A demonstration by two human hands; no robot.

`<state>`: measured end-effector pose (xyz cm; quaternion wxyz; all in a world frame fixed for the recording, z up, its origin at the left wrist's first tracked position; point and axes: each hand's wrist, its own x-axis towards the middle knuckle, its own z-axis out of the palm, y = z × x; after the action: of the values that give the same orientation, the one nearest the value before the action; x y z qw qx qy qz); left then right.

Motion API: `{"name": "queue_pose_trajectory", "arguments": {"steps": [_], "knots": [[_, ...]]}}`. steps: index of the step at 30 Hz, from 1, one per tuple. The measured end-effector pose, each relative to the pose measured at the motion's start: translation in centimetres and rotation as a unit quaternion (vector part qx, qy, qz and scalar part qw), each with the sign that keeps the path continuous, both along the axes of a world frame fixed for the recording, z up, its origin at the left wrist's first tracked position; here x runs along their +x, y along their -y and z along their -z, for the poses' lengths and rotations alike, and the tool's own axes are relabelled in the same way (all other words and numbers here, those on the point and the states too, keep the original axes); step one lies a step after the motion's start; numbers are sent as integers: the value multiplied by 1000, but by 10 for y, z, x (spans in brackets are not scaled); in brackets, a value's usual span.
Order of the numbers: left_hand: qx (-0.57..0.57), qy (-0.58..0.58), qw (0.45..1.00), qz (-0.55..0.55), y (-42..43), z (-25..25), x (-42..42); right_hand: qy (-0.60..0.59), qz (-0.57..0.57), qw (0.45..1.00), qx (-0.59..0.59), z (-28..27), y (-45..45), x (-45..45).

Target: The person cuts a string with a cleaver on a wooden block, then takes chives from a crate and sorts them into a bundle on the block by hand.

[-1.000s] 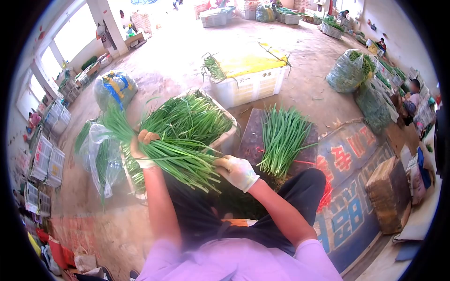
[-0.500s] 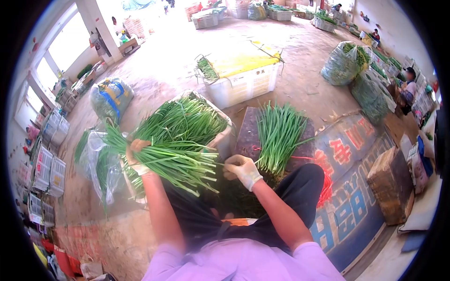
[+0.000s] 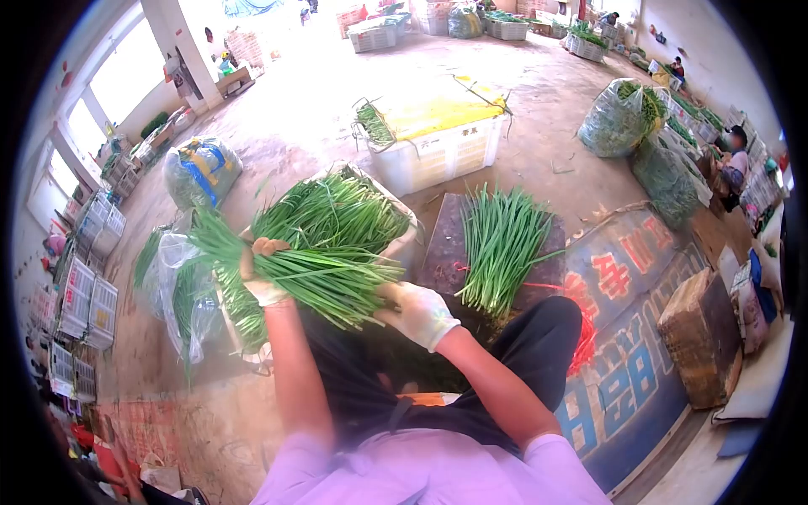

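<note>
My left hand (image 3: pixel 264 271), in a pale glove with bare fingertips showing, is closed round a bunch of chives (image 3: pixel 324 282). The bunch lies sideways in front of me, leafy tips to the left and pale cut ends to the right. At those cut ends, my gloved right hand (image 3: pixel 418 313) has its fingers and thumb round the stalks; the bunch hides part of its fingers. Right behind the bunch, a crate (image 3: pixel 410 236) is heaped with loose chives (image 3: pixel 332 210). To the right, another bunch of chives (image 3: pixel 505 248) rests on a dark board (image 3: pixel 442 244).
Red ties (image 3: pixel 584 341) lie beside my right knee. A white crate with a yellow cover (image 3: pixel 442 164) stands ahead. A clear plastic bag (image 3: pixel 178 252) hangs at the left, a wooden block (image 3: pixel 700 337) sits at the right. Stuffed sacks (image 3: pixel 202 172) and a seated person (image 3: pixel 734 164) are farther off.
My right hand has moved left from a single stalk's end onto the cut ends of the bunch. Those ends now sit closer together and slightly higher. The left hand keeps its hold.
</note>
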<state>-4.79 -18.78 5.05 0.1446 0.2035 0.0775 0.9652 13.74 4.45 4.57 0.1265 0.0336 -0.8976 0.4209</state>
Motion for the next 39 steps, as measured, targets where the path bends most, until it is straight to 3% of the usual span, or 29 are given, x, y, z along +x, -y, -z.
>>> {"name": "queue_pose_trajectory", "arguments": {"steps": [3, 5, 6, 9, 10, 12, 13, 14, 15, 16, 17, 19, 21, 22, 23, 25, 27, 29, 33, 36, 39], "knots": [[-11, 20, 999, -36, 2, 0, -1, -48, -69, 996, -30, 21, -4, -9], [-12, 5, 1000, 15, 20, 16, -21, 11, -66, 959, -275, 35, -10, -4], [-8, -41, 997, 65, 27, 19, -25, 60, -36, 920, -385, 44, -18, -2], [-51, -12, 998, 33, 42, 22, -28, 63, 127, 858, -493, 77, -56, -1], [-58, -14, 998, 19, 43, 21, -27, 62, 126, 860, -491, 96, -67, -3], [-64, 7, 998, -8, 42, 20, -27, 92, 166, 957, -222, 128, -79, -2], [-70, 26, 997, -33, 39, 20, -28, 92, 168, 956, -221, 128, -74, -2], [-68, 24, 997, -30, 30, 14, -24, -3, 185, 942, -280, 124, -65, -7], [-56, 39, 996, -53, 21, 10, -15, -97, 197, 916, -336, 119, -53, -11], [-45, 55, 995, -75, 10, 8, -6, -96, 181, 870, -448, 110, -40, -14], [-45, 55, 995, -73, 0, 10, -2, -129, 176, 845, -488, 104, -24, -23], [1, 56, 995, -78, -23, 17, 3, -145, 223, 893, -362, 89, 2, -38], [-35, 71, 990, -114, -33, 25, 7, -150, 198, 908, -337, 66, 18, -43], [-47, 59, 991, -107, -32, 29, 7, -178, 208, 930, -244, 76, 17, -47], [-57, 46, 992, -103, -31, 29, 6, -179, 206, 931, -243, 67, 12, -42], [-66, 44, 991, -108, -27, 25, 3, -136, 207, 962, -114, 54, -6, -28], [-98, 45, 988, -106, -21, 22, 6, -156, 204, 952, -165, 48, -9, -30], [-109, 63, 987, -99, -30, 22, 9, -224, 67, 972, 8, 20, -7, -33], [-158, 104, 977, -101, -41, 21, 9, -245, -28, 965, 91, 19, 4, -58], [-183, 138, 970, -82, -9, 35, -13, -172, -122, 977, 25, 27, -20, -42], [-189, 154, 965, -102, 13, 16, -11, -15, -195, 974, 113, 75, -55, -16]]}}
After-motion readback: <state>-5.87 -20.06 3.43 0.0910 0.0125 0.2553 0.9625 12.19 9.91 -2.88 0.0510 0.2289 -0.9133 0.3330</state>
